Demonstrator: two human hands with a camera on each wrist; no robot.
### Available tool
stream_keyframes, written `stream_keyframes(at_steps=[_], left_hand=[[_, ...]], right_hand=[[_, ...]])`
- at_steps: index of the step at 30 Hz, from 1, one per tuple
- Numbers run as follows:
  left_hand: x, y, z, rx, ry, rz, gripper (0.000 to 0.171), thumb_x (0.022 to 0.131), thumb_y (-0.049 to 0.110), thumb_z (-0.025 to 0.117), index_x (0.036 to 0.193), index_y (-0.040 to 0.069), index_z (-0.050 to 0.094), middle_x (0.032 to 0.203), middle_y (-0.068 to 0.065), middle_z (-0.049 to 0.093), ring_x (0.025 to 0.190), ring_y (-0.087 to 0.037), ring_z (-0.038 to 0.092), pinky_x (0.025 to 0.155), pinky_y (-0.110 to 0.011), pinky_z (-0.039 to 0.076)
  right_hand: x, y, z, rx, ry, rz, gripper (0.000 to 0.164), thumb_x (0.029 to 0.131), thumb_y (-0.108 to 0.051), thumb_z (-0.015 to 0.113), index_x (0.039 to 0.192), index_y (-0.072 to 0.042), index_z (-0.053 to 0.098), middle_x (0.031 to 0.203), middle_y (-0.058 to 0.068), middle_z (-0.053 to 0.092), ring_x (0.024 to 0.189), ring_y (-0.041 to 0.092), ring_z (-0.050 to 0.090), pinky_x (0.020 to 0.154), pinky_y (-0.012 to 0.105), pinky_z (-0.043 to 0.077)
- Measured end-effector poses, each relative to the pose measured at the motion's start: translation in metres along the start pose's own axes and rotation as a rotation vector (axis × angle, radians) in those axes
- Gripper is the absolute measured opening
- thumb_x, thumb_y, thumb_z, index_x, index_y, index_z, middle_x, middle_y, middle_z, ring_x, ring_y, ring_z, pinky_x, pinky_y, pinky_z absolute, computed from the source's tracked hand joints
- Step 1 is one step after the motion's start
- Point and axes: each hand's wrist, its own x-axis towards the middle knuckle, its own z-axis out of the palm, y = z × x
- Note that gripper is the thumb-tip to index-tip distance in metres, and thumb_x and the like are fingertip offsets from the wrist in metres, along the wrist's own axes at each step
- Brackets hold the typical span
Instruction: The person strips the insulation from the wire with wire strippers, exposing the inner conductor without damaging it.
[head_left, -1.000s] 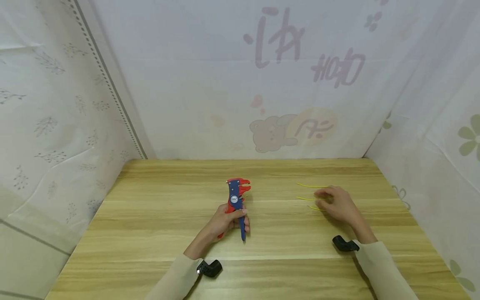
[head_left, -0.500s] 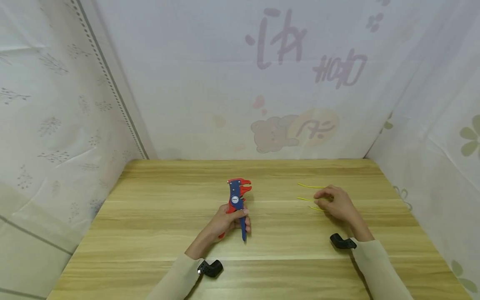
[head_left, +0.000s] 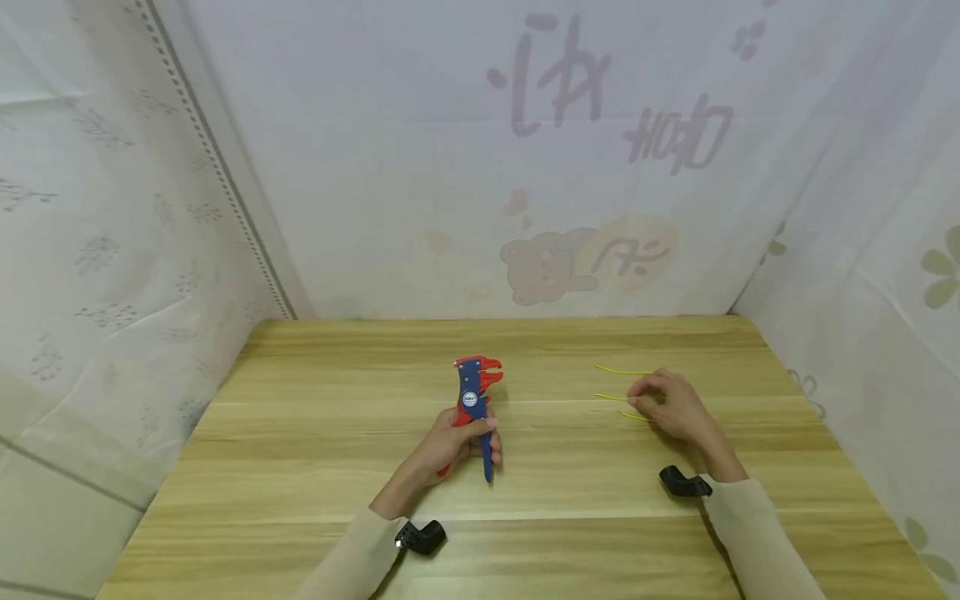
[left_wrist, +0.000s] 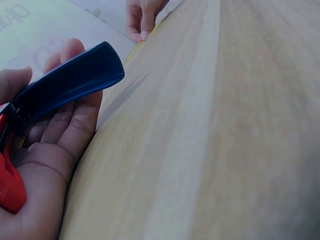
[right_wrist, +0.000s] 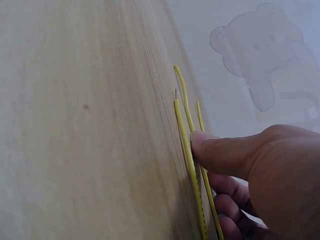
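Note:
In the head view my left hand holds a red and blue wire stripper, its red jaws apart and pointing right. The left wrist view shows the stripper's blue handle across the curled fingers. Over at the right, my right hand is down among three yellow wires. Its thumb and fingertip pinch the middle wire. The far wire and the near wire run partly behind the hand. Bare copper shows at the tip of the near wire in the right wrist view.
A wood-grain table lies under both hands. Behind it hangs a pale printed cloth, with more cloth at both sides. A black wrist camera sits on the left sleeve, another black camera on the right.
The right hand has shifted very slightly left and its fingertips have closed in on the middle wire. The left hand and the wire stripper have stayed in place.

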Motion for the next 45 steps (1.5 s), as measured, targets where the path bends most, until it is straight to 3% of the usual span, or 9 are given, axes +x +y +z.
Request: stream_keyframes(at_steps=[12, 22, 32, 39, 45], left_hand=[[-0.002, 0.003, 0.001, -0.001, 0.011, -0.007, 0.046, 0.102, 0.024, 0.065, 0.123, -0.013, 0.045, 0.083, -0.004, 0.071, 0.076, -0.019, 0.075, 0.077, -0.036, 0.064], [-0.001, 0.003, 0.002, -0.008, -0.003, -0.002, 0.044, 0.102, 0.023, 0.064, 0.123, -0.011, 0.046, 0.084, -0.003, 0.071, 0.076, -0.019, 0.075, 0.078, -0.036, 0.064], [0.0, 0.001, 0.001, -0.012, -0.005, -0.005, 0.042, 0.103, 0.022, 0.063, 0.122, -0.011, 0.046, 0.084, -0.004, 0.071, 0.076, -0.019, 0.075, 0.078, -0.036, 0.064], [0.0, 0.0, -0.001, -0.008, -0.014, -0.01, 0.042, 0.103, 0.021, 0.063, 0.124, -0.01, 0.045, 0.084, -0.004, 0.071, 0.076, -0.019, 0.075, 0.078, -0.036, 0.064], [0.0, 0.001, -0.001, 0.001, -0.021, 0.002, 0.046, 0.103, 0.023, 0.063, 0.123, -0.014, 0.044, 0.084, -0.004, 0.071, 0.077, -0.019, 0.075, 0.078, -0.036, 0.064]], right_hand=[[0.003, -0.003, 0.002, -0.03, -0.023, -0.024, 0.005, 0.097, -0.01, 0.07, 0.094, -0.013, 0.071, 0.09, 0.002, 0.064, 0.084, 0.018, 0.051, 0.079, 0.037, 0.041], [0.001, -0.01, -0.003, 0.035, -0.084, 0.05, 0.004, 0.1, -0.012, 0.064, 0.096, -0.012, 0.066, 0.086, 0.0, 0.066, 0.078, 0.014, 0.057, 0.071, 0.027, 0.047], [0.001, -0.013, -0.003, 0.079, -0.1, 0.036, 0.005, 0.102, -0.015, 0.062, 0.099, -0.011, 0.063, 0.087, 0.0, 0.066, 0.078, 0.013, 0.058, 0.068, 0.025, 0.047], [0.004, -0.02, 0.0, 0.083, -0.1, -0.014, 0.01, 0.101, -0.012, 0.064, 0.107, -0.01, 0.071, 0.087, -0.002, 0.07, 0.077, 0.008, 0.06, 0.067, 0.024, 0.05], [0.007, -0.032, -0.003, 0.076, -0.084, -0.037, 0.012, 0.101, -0.012, 0.063, 0.109, -0.009, 0.072, 0.09, 0.002, 0.072, 0.079, 0.011, 0.063, 0.065, 0.024, 0.05]])
